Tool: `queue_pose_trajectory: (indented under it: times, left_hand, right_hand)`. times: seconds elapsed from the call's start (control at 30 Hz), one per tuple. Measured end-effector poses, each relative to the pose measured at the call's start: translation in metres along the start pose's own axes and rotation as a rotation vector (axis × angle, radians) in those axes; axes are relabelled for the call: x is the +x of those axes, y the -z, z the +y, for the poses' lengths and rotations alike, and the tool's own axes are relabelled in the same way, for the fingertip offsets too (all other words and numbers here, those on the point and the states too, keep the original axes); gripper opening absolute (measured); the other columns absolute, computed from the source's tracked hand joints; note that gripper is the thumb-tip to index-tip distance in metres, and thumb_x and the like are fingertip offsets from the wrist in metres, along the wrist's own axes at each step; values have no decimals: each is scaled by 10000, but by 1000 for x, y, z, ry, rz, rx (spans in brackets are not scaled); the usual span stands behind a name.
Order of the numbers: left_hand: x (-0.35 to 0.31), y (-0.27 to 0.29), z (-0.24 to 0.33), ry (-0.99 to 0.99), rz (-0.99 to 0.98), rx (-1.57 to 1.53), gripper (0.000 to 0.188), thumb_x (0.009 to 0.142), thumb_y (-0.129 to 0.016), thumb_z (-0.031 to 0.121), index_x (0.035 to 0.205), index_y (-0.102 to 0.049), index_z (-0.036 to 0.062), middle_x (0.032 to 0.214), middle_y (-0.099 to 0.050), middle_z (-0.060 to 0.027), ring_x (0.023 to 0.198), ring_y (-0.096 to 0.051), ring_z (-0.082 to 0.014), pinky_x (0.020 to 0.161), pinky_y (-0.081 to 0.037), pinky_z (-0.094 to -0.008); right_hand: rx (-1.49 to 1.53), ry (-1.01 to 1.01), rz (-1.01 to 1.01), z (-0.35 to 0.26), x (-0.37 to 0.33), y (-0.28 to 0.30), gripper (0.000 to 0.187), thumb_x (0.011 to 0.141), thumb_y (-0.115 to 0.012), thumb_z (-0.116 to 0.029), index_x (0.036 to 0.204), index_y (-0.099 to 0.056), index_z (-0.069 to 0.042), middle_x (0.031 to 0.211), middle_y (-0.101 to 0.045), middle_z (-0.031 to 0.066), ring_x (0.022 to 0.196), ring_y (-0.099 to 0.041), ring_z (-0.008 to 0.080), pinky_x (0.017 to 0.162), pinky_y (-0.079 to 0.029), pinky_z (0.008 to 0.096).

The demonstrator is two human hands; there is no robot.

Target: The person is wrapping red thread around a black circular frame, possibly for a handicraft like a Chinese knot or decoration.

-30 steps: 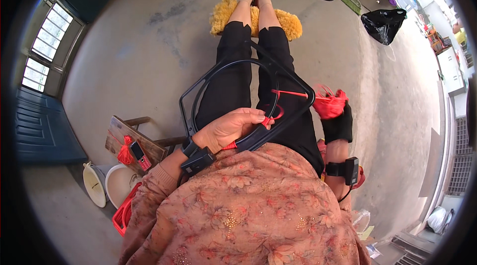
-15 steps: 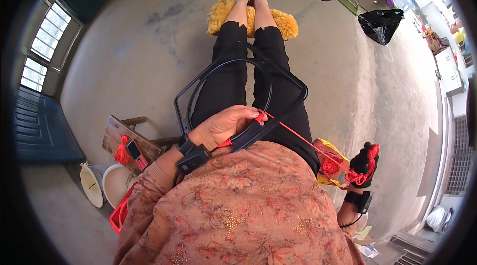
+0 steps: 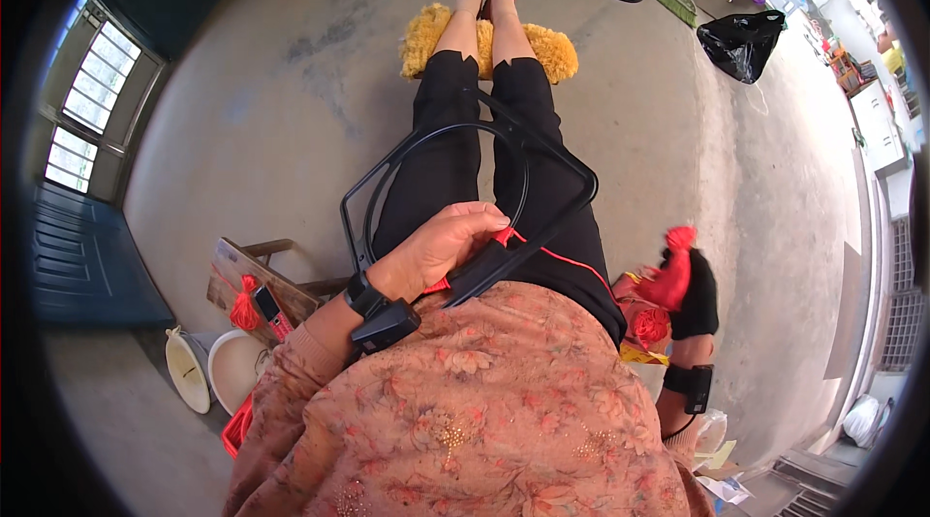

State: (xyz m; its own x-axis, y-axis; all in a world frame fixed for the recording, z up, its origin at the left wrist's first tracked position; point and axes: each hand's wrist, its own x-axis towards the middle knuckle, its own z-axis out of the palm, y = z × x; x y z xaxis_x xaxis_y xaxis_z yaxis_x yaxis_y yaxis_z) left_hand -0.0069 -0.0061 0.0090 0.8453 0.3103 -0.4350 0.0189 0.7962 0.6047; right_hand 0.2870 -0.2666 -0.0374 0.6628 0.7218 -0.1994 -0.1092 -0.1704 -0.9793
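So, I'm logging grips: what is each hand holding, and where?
Left hand: the frame, by its near edge, at the red wrapping. Gloved right hand: bunched red cord; blur hides exactly where.

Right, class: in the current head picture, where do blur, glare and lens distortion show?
Head view: the black-gloved right hand and bright red cord bundle look smeared, the bare left hand sharper; head view again: panes of the barred, grey-framed window glare white; head view, too: straight edges bow near the dark, rounded rim.
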Motion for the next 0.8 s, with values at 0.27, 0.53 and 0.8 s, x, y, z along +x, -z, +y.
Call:
queue_pose_trajectory:
  times: [0.27,0.53,0.8]
  left_hand:
    - [0,6,-12,-102,-26,113,100,912,-573,120,903,-610,28,868,-643,-36,733,-604,-77,680,-513,-210]
    - [1,8,-14,-87,131,216,264,929,-565,336,899,-642,85,705,-573,63,572,-467,-6,512,-349,-169]
    - [-1,9,-16,-11,38,-174,292,975,-451,239,1032,-613,3,921,-668,-74,785,-642,-126,706,-533,-254]
  right_hand:
    - [541,-251,-600,-65,39,-182,439,832,-644,-64,1241,-501,6,1115,-614,93,1030,-600,201,925,-478,315]
    - [-157,113,-564,-52,57,-214,309,868,-626,-154,1125,-535,-10,1039,-630,93,990,-613,198,887,-502,327]
    - [346,-157,-489,-33,54,-218,305,907,-574,-206,1146,-540,-19,1010,-648,94,953,-630,216,859,-514,342]
